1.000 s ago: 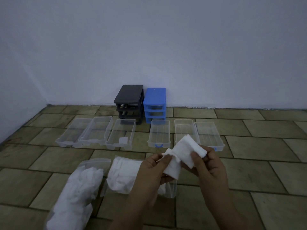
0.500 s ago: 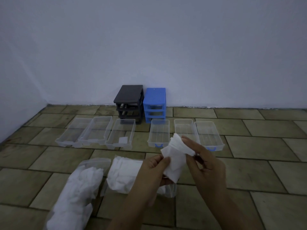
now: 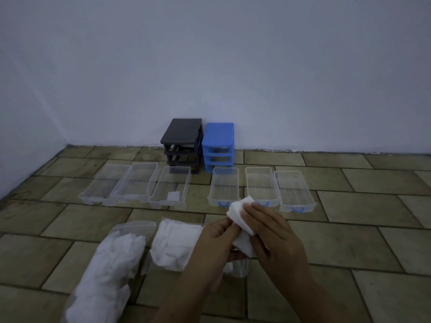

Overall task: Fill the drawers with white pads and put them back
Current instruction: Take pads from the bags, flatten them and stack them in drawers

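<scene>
Holding a small bunch of soft white pads (image 3: 242,220), both hands are closed on it above the brown tiled floor (image 3: 349,229). The left hand (image 3: 217,243) pinches its lower edge and the right hand (image 3: 275,236) has fingers curled over the top. Six clear plastic drawers sit in a row beyond, three with blue handles (image 3: 263,187) and three plain (image 3: 137,180) (one holds a single pad). A black frame (image 3: 183,143) and a blue frame (image 3: 218,145) stand against the wall. Two clear bags of pads (image 3: 112,259) lie nearby.
</scene>
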